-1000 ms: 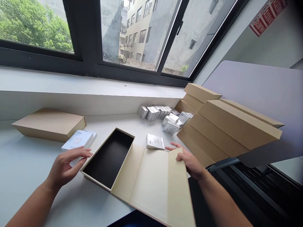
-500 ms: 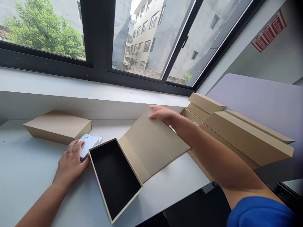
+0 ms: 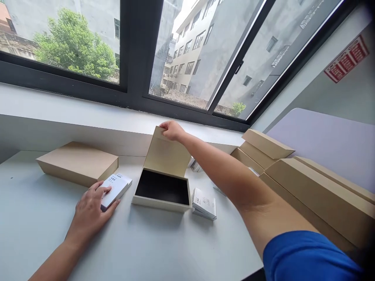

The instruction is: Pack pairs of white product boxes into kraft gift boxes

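In the middle of the white table stands an open gift box (image 3: 161, 206) with a black inside, its hinged lid (image 3: 168, 152) raised. My right hand (image 3: 173, 130) pinches the lid's upper left corner. On the left, my left hand (image 3: 92, 205) is closed around a small white box with printed text (image 3: 115, 187), which rests on the table. The thumb lies along its near side. Another pair of small white boxes (image 3: 205, 203) leans together just right of the gift box. My right forearm covers part of the table behind them.
A closed tan box (image 3: 77, 162) lies at the back left, close to the white box. Several open cardboard cartons (image 3: 316, 191) line the right side. More white boxes (image 3: 195, 164) show partly behind the lid. The windowsill (image 3: 117, 113) rises behind the table (image 3: 164, 249).
My right hand has moved left with the lid, and the gift box has turned to lie more squarely before me. White boxes right of it have come into view. The left hand keeps its hold.
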A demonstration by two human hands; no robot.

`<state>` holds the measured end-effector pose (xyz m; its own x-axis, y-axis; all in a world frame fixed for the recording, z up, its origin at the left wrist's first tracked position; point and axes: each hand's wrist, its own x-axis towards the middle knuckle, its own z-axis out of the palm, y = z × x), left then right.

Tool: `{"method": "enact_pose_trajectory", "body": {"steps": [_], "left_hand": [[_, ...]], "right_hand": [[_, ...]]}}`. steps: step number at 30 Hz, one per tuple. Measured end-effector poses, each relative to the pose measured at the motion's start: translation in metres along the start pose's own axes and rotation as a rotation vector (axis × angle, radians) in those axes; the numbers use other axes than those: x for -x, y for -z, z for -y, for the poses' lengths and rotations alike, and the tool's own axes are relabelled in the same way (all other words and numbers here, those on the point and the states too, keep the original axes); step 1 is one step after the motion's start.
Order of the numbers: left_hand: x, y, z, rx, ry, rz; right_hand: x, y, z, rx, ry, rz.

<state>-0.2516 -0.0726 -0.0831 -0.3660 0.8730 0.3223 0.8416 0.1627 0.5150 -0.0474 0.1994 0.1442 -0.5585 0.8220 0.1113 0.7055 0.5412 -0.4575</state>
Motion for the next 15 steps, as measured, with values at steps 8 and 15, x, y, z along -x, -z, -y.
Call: {"method": "enact_pose_trajectory", "body": {"steps": [8, 15], "left_hand": [[0.003, 0.004, -0.014, 0.056, 0.111, -0.035], [0.000, 0.012, -0.019, 0.018, 0.256, 0.027]], "right_hand": [[0.044, -0.011, -0.002, 0.148, 0.261, -0.224], [0.209, 0.019, -0.088, 0.149, -0.157, 0.398]]}}
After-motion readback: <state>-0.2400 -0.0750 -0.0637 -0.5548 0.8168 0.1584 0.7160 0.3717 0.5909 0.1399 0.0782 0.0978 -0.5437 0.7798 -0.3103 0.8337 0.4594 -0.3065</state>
